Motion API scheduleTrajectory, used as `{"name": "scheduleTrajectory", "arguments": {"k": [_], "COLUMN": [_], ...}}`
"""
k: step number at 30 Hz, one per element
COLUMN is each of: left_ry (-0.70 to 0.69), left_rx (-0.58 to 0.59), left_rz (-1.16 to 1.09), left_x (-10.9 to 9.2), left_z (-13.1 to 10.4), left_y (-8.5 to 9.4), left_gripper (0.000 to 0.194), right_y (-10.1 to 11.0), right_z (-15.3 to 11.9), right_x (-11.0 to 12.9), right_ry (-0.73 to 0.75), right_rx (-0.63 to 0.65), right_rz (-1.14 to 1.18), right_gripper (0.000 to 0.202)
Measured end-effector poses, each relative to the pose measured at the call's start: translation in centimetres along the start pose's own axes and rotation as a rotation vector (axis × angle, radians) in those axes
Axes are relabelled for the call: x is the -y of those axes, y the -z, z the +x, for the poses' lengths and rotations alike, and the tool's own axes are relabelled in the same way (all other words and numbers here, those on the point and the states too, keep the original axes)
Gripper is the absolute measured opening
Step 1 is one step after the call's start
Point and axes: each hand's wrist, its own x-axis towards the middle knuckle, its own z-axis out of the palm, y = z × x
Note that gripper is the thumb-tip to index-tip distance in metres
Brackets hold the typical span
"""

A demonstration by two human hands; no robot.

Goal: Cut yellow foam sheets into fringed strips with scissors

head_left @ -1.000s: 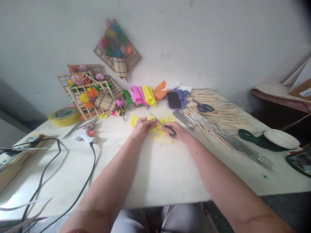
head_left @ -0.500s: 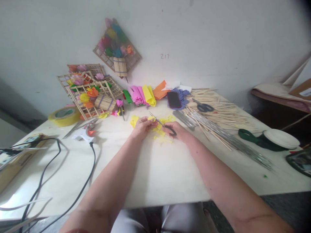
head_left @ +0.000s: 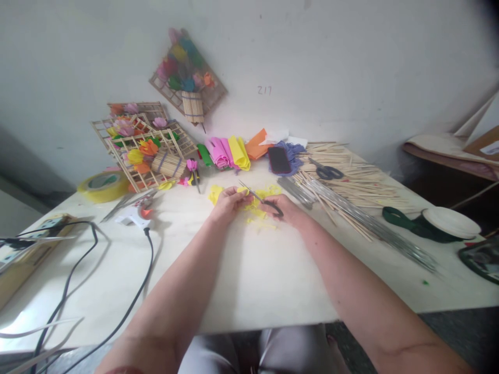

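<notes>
Near the middle of the table, my left hand (head_left: 229,203) is closed, pinching a small piece of yellow paper (head_left: 243,191) between thumb and fingers. Dark-handled scissors (head_left: 268,203) are gripped in my right hand (head_left: 286,209), their blades pointing up and left toward that paper. Whether the blades touch the paper is too small to tell. Yellow paper scraps (head_left: 255,212) lie on the table under and between both hands, and more yellow paper (head_left: 214,194) shows just left of my left fingers.
Wire bundles (head_left: 351,218) and thin wooden sticks (head_left: 362,182) lie to the right, with a second pair of scissors (head_left: 327,171) and a phone (head_left: 279,160). Crepe paper rolls (head_left: 220,152) stand behind. On the left are a glue gun (head_left: 136,215), its cord, tape (head_left: 103,186) and flower-decorated frames (head_left: 144,145).
Almost nothing differs. Both hands stay in place with the scissors and the yellow paper; the scissor tips have shifted very slightly.
</notes>
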Motion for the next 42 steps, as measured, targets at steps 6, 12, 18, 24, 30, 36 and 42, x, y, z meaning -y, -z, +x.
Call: {"name": "scheduleTrajectory", "arguments": {"k": [6,12,18,24,30,36,42], "left_ry": [0.004,-0.003,-0.012,-0.023,-0.004,0.001,0.014], "left_rx": [-0.003,-0.021,-0.041,-0.056,-0.047,0.006,0.023], "left_rz": [-0.006,-0.013,-0.019,-0.017,-0.001,0.013,0.041], "left_x": [0.03,-0.10,-0.08,-0.02,-0.05,-0.13,-0.15], "left_z": [0.02,-0.06,0.02,0.11,0.07,-0.08,-0.18], "left_y": [0.03,-0.05,-0.05,-0.01,0.03,-0.07,-0.22], "left_gripper": [0.021,0.021,0.022,0.022,0.022,0.021,0.023], "right_y": [0.03,-0.04,-0.25,-0.21,-0.11,-0.09,-0.16], "right_z": [0.26,0.37,0.29,0.28,-0.08,-0.29,-0.34], "right_x": [-0.22,-0.28,-0.13,-0.24,-0.12,0.06,0.14], "right_ry": [0.010,0.022,0.018,0.017,0.017,0.025,0.029], "right_rx": [0.005,0.002,-0.016,-0.015,-0.009,0.010,0.017], "right_rz": [0.009,-0.005,-0.004,-0.017,-0.016,-0.022,0.000], "right_gripper": [0.024,0.022,0.022,0.023,0.024,0.025,0.023]}}
